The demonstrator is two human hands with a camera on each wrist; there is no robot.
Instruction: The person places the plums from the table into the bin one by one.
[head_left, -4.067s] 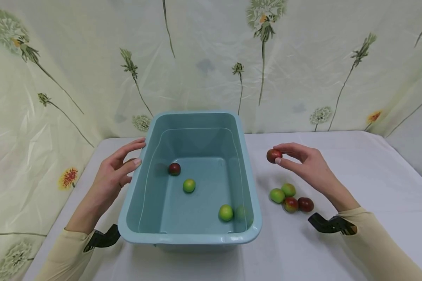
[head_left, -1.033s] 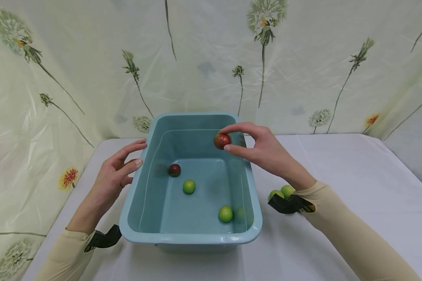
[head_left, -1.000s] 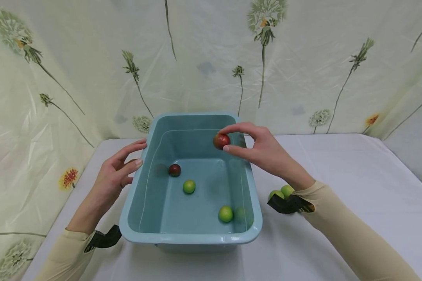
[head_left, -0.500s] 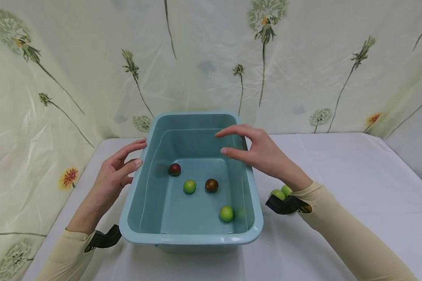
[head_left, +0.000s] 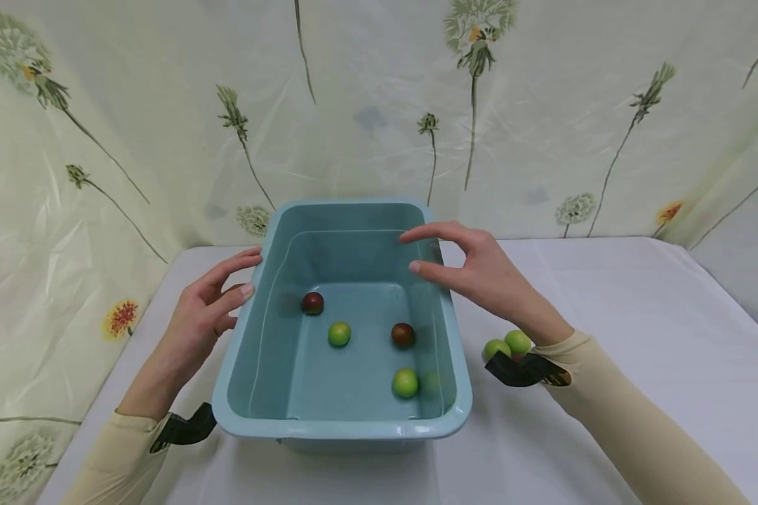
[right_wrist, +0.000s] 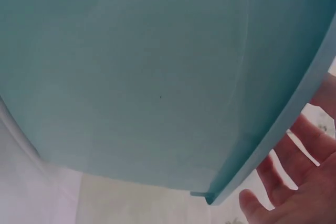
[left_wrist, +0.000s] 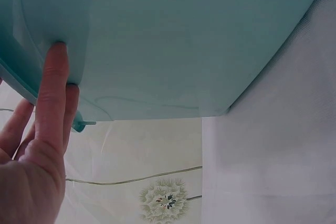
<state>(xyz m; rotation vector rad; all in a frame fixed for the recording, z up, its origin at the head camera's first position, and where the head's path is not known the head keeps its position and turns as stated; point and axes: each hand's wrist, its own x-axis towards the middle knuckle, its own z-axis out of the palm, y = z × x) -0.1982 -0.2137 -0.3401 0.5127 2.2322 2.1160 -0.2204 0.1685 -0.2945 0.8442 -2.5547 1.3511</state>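
My left hand (head_left: 210, 300) rests against the left side of the light-blue plastic basin (head_left: 341, 429), fingers almost straight. In the left wrist view its fingers (left_wrist: 52, 95) touch the outer wall below the rim. Above the right rim, my right hand (head_left: 474, 270) holds nothing, thumb and fingers spread apart. Inside the basin lie a dark red round fruit (head_left: 312, 303) at left, a green fruit (head_left: 339, 334) in the middle, another dark red fruit (head_left: 403, 335) at right, and a green fruit (head_left: 406, 383) near the front right.
Right of the basin, two green fruits (head_left: 517, 342) lie on the white-covered table (head_left: 657, 308). A bit of red shows beside them; the black wrist mount (head_left: 521, 369) hides the rest. A flower-printed sheet (head_left: 366, 140) hangs behind.
My right hand has carried a dark red fruit from the right over the basin and let it go. That fruit has rolled rightward on the basin floor. My left hand has stayed put.
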